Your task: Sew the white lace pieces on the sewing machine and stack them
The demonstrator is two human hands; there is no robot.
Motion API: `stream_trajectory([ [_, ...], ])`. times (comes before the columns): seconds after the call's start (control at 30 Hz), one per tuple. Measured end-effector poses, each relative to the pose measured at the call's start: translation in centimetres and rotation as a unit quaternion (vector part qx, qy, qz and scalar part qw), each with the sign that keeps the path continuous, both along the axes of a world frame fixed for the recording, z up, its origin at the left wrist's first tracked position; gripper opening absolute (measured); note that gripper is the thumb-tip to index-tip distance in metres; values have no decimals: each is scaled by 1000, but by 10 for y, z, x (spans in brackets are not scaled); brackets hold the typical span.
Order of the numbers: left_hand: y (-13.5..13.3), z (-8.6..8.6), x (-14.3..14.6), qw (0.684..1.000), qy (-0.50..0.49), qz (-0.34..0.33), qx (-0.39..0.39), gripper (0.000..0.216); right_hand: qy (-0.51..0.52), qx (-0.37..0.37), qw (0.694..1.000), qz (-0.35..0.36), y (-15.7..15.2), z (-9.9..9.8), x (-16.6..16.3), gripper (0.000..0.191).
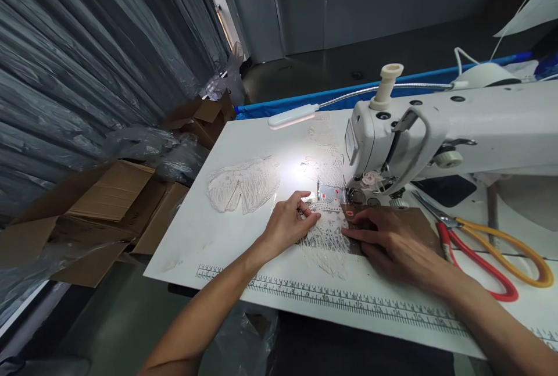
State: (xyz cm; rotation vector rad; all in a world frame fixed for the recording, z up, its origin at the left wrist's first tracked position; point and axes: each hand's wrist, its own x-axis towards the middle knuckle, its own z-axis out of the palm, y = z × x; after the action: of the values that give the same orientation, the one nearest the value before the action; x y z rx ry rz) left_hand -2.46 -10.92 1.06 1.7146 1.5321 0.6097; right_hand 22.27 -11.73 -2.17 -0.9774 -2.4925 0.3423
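Note:
A piece of white lace lies on the white sewing table, running under the presser foot of a white sewing machine. My left hand rests on the lace's left edge with its fingers curled, pinching the fabric. My right hand lies flat with fingers stretched out, pressing the lace's right side and a brown piece under it.
A second heap of lace lies left of the machine. Red and yellow handled scissors lie at the right. A gooseneck lamp lights the needle area. Open cardboard boxes and plastic sheeting stand left of the table.

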Motion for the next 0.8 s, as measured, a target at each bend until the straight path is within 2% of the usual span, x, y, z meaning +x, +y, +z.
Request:
stream_trajectory([
  [0.1,0,-1,-1,999,22,-16,26,44,4,-1,1000,-2,-1,0,0,36],
  [0.2,0,-1,-2,982,105,-34,153,31,7,-15,1000,5,0,-2,0,37],
  [0.23,1,-2,-2,965,142,-56,215,25,7,-18,1000,7,1,-2,0,37],
  [0.3,1,-3,2,913,202,-139,327,22,5,-23,1000,7,2,-3,1,39],
  [0.37,0,-5,8,859,232,-240,389,20,1,-30,1000,7,3,-3,1,40],
  [0.43,-2,-7,14,825,257,-298,407,22,-1,-35,999,8,3,-3,0,40],
  [0.5,-4,-10,20,812,290,-309,401,28,1,-36,999,5,3,-2,0,39],
  [0.63,-8,-15,23,808,339,-290,386,33,6,-33,999,0,1,-4,-1,42],
  [0.8,-11,-19,23,808,344,-276,390,31,25,-28,999,-12,-1,-7,-2,42],
])
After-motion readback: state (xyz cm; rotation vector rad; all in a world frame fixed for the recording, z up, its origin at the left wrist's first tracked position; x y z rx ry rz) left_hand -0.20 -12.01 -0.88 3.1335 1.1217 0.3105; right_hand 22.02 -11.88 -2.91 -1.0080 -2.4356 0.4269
